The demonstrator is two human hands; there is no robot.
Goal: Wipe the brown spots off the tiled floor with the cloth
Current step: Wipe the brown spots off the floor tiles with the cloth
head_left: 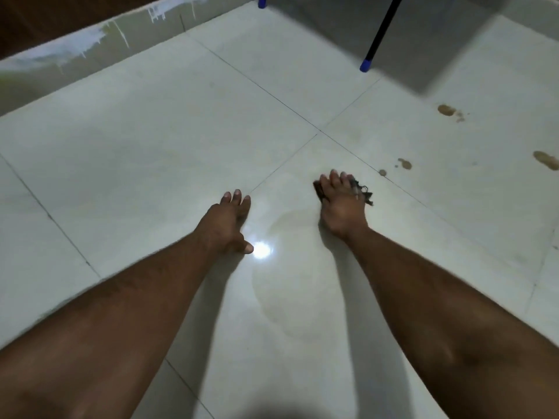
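Note:
My right hand (340, 204) presses flat on a small dark frayed cloth (364, 193) on the pale tiled floor (151, 146); only the cloth's edges stick out from under the fingers. My left hand (230, 222) rests flat on the floor to the left, fingers apart, holding nothing. Brown spots lie to the right of the cloth: two small ones (404, 163) close by, a larger one (447, 110) farther back, and another (546, 160) at the right edge. A faint wet smear (281, 285) shows between my forearms.
A low tiled wall base with white paint drips (90, 52) runs along the back left. Black furniture legs with blue feet (365, 65) stand at the back right, with a second blue foot (262, 2) at the top.

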